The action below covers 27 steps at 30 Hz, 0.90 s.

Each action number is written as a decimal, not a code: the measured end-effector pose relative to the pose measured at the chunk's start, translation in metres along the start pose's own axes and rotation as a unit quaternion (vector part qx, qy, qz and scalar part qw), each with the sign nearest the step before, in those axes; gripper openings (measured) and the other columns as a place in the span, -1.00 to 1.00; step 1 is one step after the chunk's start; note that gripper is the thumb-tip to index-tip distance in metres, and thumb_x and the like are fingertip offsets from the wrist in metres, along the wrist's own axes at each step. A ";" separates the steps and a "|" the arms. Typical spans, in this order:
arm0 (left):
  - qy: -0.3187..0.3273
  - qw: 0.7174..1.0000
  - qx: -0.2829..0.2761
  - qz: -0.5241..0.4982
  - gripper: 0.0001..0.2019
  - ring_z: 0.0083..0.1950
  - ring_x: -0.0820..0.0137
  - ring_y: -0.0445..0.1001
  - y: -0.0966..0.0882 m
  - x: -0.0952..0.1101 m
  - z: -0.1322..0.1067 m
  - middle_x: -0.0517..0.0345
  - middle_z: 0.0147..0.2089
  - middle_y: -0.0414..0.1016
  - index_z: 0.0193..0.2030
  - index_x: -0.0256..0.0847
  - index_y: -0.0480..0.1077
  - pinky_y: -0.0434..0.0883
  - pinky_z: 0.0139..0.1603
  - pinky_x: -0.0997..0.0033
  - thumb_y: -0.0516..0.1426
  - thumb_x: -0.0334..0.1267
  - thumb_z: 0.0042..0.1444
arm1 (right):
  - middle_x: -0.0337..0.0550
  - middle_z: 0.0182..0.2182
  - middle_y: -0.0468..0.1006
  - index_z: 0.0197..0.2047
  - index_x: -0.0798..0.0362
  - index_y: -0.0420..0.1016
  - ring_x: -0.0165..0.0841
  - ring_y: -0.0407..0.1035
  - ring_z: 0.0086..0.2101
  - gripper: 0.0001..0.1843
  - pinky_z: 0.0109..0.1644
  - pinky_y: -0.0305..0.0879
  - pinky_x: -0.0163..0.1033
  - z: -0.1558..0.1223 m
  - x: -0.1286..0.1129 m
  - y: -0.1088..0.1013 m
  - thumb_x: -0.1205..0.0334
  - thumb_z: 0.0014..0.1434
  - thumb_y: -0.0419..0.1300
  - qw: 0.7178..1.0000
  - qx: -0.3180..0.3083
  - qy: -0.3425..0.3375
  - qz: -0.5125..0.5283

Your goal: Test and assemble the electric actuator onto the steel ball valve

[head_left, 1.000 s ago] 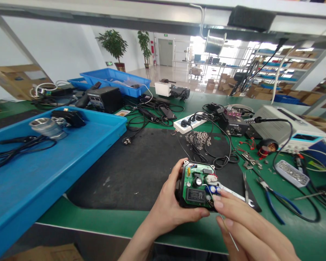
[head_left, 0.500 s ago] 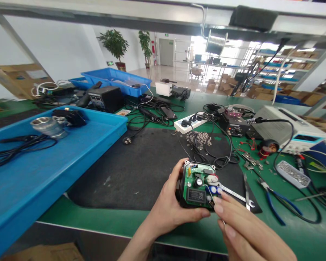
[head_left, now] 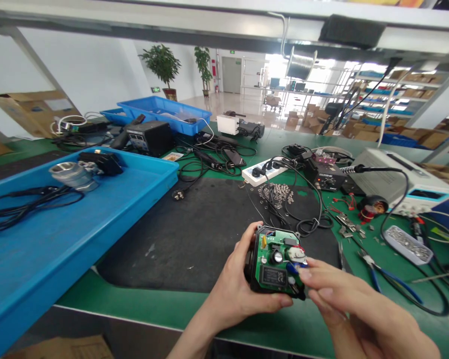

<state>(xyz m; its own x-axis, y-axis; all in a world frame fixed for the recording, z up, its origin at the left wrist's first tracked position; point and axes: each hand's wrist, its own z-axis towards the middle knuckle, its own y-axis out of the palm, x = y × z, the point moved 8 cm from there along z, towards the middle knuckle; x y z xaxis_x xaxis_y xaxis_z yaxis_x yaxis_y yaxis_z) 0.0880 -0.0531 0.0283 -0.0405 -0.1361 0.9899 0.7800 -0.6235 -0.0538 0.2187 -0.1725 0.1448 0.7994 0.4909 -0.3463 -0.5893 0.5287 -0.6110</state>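
My left hand (head_left: pixel 234 281) is wrapped round a black housing (head_left: pixel 251 271) from its left and lower sides, holding it above the bench's front part. Inside the housing sits a green circuit board (head_left: pixel 270 240), facing up, with a black block-shaped relay (head_left: pixel 274 275), a round capacitor (head_left: pixel 276 257) and a white connector (head_left: pixel 296 254). At the board's right edge, the fingers of my right hand (head_left: pixel 355 299) are pinched together beside a blue component (head_left: pixel 293 269). What lies between those fingertips, if anything, is hidden.
Left stands a blue tray (head_left: pixel 142 199) with a metal fitting and cables. Behind the housing are small metal nuts (head_left: pixel 279 194), cords and a power strip (head_left: pixel 260 172). Pliers (head_left: pixel 374 269), a parts box (head_left: pixel 407 244) and a soldering station (head_left: pixel 325 174) are on the right.
A thin bent wire-like piece in my right fingers no longer shows. That hand has shifted right and covers the wrench seen before. My left hand still holds the housing, barely moved.
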 end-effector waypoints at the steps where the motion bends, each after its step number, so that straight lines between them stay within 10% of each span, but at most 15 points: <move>1: -0.001 1.000 -0.002 0.002 0.22 0.38 0.06 0.38 0.000 0.000 0.000 0.10 0.40 0.35 0.52 0.10 -0.12 0.20 0.50 0.02 0.53 -0.13 -0.17 | -0.19 -0.12 0.74 -0.02 -0.02 0.49 -0.35 0.65 -0.08 -0.70 0.11 0.53 -0.39 0.004 0.004 0.001 0.49 0.23 0.24 0.999 0.004 0.032 0.005; 6: -0.012 0.999 0.007 0.041 0.24 0.41 -0.01 0.34 -0.003 -0.002 -0.003 0.05 0.42 0.33 0.52 0.09 -0.13 0.19 0.50 -0.08 0.53 -0.08 -0.20 | -0.48 -0.24 0.70 -0.12 -0.23 0.54 -0.58 0.61 -0.23 -0.86 -0.09 0.42 -0.64 0.027 0.023 0.003 0.25 0.30 0.30 0.985 0.007 0.171 0.034; 13: -0.010 0.998 0.018 0.054 0.26 0.42 -0.06 0.31 -0.005 -0.005 -0.006 -0.02 0.43 0.29 0.53 0.04 -0.10 0.20 0.49 -0.12 0.53 0.01 -0.22 | -0.36 -0.42 0.62 -0.14 -0.08 0.50 -0.46 0.52 -0.40 -0.81 -0.31 0.43 -0.44 0.055 0.063 0.034 0.04 0.28 0.34 0.898 -0.092 0.348 0.252; 27: 0.018 0.995 0.013 0.098 0.26 0.42 -0.06 0.31 -0.007 0.001 -0.005 0.07 0.44 0.28 0.51 0.14 -0.09 0.27 0.45 -0.10 0.52 0.09 -0.27 | -0.26 -0.52 0.57 -0.21 0.09 0.46 -0.45 0.32 -0.48 -0.77 -0.41 0.14 -0.33 0.065 0.086 0.077 0.08 0.30 0.27 0.832 -0.232 0.416 0.283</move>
<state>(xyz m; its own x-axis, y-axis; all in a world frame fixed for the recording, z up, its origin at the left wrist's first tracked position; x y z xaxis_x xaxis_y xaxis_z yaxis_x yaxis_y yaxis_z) 0.0795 -0.0527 0.0293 0.0922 -0.2803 0.9555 0.7905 -0.5628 -0.2414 0.2339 -0.0446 0.1144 0.3264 -0.1824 -0.9275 -0.9451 -0.0443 -0.3239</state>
